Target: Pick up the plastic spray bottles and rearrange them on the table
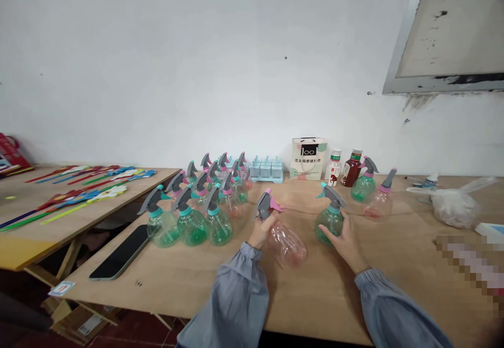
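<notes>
My left hand [263, 228] is wrapped round the neck of a pink spray bottle [288, 243], which tilts with its base to the right. My right hand [346, 240] holds a green spray bottle [329, 223] by its body, its grey and teal nozzle pointing left. To the left stand several green and pink spray bottles [191, 225] in rows, all with grey spray heads. Behind my right hand are one more green bottle [363, 186] and one more pink bottle [378, 202], both upright.
A black phone [120, 252] lies at the table's left edge. Along the wall stand a light blue mould rack [266, 171], a paper bag [308, 160] and two drink bottles [352, 168]. A plastic bag [457, 206] is at right. Colourful sticks [74, 201] cover the left table.
</notes>
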Tool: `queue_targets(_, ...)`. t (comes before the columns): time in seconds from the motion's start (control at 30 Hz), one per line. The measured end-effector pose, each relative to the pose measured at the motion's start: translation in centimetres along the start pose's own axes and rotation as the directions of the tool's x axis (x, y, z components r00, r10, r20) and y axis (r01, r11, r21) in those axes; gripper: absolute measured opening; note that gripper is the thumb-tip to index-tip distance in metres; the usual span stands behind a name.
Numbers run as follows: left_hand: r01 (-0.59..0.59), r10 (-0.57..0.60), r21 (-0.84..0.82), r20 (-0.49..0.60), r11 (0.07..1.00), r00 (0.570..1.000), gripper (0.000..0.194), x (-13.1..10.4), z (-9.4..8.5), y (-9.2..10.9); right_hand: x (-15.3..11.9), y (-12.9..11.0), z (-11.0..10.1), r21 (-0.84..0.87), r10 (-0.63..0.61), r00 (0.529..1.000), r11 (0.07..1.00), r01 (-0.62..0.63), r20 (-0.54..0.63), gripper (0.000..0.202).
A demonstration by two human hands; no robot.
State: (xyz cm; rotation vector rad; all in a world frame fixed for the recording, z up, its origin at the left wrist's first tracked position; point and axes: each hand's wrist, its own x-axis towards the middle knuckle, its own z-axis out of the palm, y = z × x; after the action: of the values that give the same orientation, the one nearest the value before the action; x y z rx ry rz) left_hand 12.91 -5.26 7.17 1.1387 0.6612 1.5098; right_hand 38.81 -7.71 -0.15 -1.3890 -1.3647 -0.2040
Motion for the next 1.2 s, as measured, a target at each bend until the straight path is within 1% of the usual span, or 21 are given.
queue_targets(0.07, 0.002, -0.002, -0.007, 0.078, 1.000, 0.997, 0.039, -0.1, 0.2, 0.3, 0.0, 0.0, 0.0, -0.006, 0.000, 1.000, 1.000, 0.000, 0.000, 0.088)
queue_targets(0.13, 0.006, -0.004, -0.016, 0.114, 1.000, 0.993, 0.042, -0.1, 0.3, 0.6, 0.0, 0.0, 0.0, -0.008, 0.001, 1.000, 1.000, -0.001, -0.004, 0.087)
queue_targets(0.2, -0.012, 0.012, -0.003, 0.106, 1.000, 0.994, 0.040, 0.0, 0.3, 0.6, 0.0, 0.0, 0.0, -0.009, -0.004, 1.000, 1.000, 0.004, -0.005, 0.087)
queue_targets(0.3, -0.088, 0.086, 0.048, 0.059, 0.995, 0.995, 0.030, 0.2, 0.0, 0.2, -0.1, -0.1, 0.0, -0.013, -0.014, 1.000, 1.000, 0.014, -0.002, 0.088)
queue_targets(0.37, -0.144, 0.140, 0.133, 0.038, 0.981, 0.989, 0.025, 0.4, -0.3, 0.1, 0.0, -0.1, -0.1, -0.014, -0.013, 1.000, 1.000, 0.013, 0.000, 0.089)
queue_targets(0.43, -0.170, 0.166, 0.225, 0.037, 0.960, 0.985, 0.023, 0.6, -0.5, 0.2, 0.0, -0.1, -0.1, -0.011, -0.009, 1.000, 1.000, 0.009, 0.001, 0.088)
queue_targets(0.5, -0.190, 0.184, 0.309, 0.049, 0.932, 0.982, 0.028, 0.9, -0.6, 0.4, 0.0, -0.1, -0.1, -0.012, -0.011, 1.000, 1.000, 0.011, 0.006, 0.088)
queue_targets(0.6, -0.243, 0.222, 0.442, 0.100, 0.863, 0.970, 0.041, 1.6, -0.9, 0.7, 0.0, 0.1, -0.1, -0.010, -0.019, 1.000, 1.000, 0.019, 0.008, 0.089)
queue_targets(0.67, -0.269, 0.247, 0.522, 0.113, 0.809, 0.962, 0.043, 2.1, -1.1, 0.6, 0.0, 0.3, 0.0, -0.001, -0.012, 1.000, 1.000, 0.012, 0.004, 0.090)
queue_targets(0.73, -0.280, 0.277, 0.574, 0.094, 0.770, 0.956, 0.043, 2.5, -1.3, 0.4, -0.1, 0.4, 0.2, 0.009, -0.005, 1.000, 1.000, 0.005, 0.002, 0.091)
queue_targets(0.83, -0.257, 0.328, 0.641, 0.009, 0.723, 0.944, 0.044, 2.6, -1.5, 0.2, -0.1, 0.4, 0.3, 0.022, 0.006, 1.000, 1.000, -0.006, 0.004, 0.090)
queue_targets(0.9, -0.248, 0.370, 0.660, -0.050, 0.709, 0.928, 0.045, 2.3, -1.5, 0.3, -0.1, 0.3, 0.3, 0.025, 0.012, 1.000, 1.000, -0.012, 0.007, 0.089)
queue_targets(1.0, -0.291, 0.453, 0.656, -0.088, 0.696, 0.887, 0.050, 1.0, -1.6, 0.2, 0.0, 0.3, 0.1, 0.022, 0.004, 1.000, 1.000, -0.004, 0.003, 0.087)
queue_targets(1.03, -0.290, 0.473, 0.673, -0.102, 0.680, 0.875, 0.055, 0.4, -1.7, 0.1, 0.0, 0.3, 0.1, 0.022, 0.000, 1.000, 1.000, 0.000, 0.004, 0.086)
queue_targets(1.07, -0.264, 0.479, 0.708, -0.118, 0.655, 0.870, 0.062, -0.3, -1.9, -0.1, 0.0, 0.3, 0.1, 0.023, -0.002, 1.000, 1.000, 0.002, 0.009, 0.086)
queue_targets(1.1, -0.217, 0.468, 0.752, -0.135, 0.622, 0.873, 0.069, -1.0, -2.1, -0.4, 0.0, 0.3, 0.0, 0.024, -0.003, 1.000, 1.000, 0.003, 0.017, 0.085)
queue_targets(1.13, -0.160, 0.438, 0.793, -0.146, 0.588, 0.887, 0.077, -1.6, -2.4, -0.8, -0.1, 0.4, 0.0, 0.024, -0.003, 1.000, 1.000, 0.002, 0.023, 0.085)
queue_targets(1.2, -0.064, 0.335, 0.837, -0.146, 0.544, 0.931, 0.089, -2.5, -2.9, -1.7, -0.1, 0.4, 0.0, 0.026, -0.001, 1.000, 1.000, 0.001, 0.026, 0.085)
